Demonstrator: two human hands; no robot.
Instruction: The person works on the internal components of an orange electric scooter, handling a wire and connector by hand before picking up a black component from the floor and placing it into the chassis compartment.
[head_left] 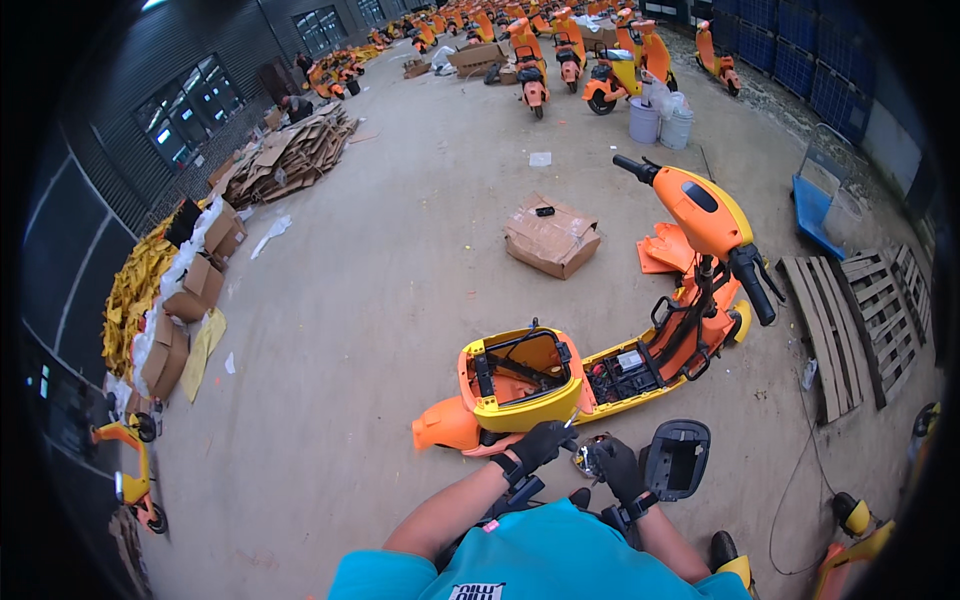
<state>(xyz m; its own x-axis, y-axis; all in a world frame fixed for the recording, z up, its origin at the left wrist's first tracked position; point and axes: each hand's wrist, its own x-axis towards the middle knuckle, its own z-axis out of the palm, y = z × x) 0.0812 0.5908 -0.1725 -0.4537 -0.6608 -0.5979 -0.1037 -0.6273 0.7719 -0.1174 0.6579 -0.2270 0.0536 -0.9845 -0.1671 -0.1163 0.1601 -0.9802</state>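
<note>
A concrete floor fills most of the view; the clock's centre is the middle of the view. Towards twelve and one o'clock, far off, orange scooters stand in loose rows. A heap of flattened cardboard lies at ten o'clock, and wooden pallets lie at three. The orange-and-yellow scooter being handled stands upright at four o'clock, just beyond the hands, its handlebar end reaching up towards two and its rear end towards six. Its deck is uncovered, showing a bay with black parts and a pale block, and its rear body gapes open at the top. A blue trolley sits between two and three o'clock. A closed brown carton rests at one to two, with a small black object on top. Just beside the right hand, near four o'clock, lies a black plastic tub.

Both hands wear black gloves and meet near five o'clock, almost touching. The right hand has its fingers curled around a small round part with a metallic look. The left hand pinches a slim pale piece between its fingertips, perhaps a tool or a lead; it is too small to tell.
</note>
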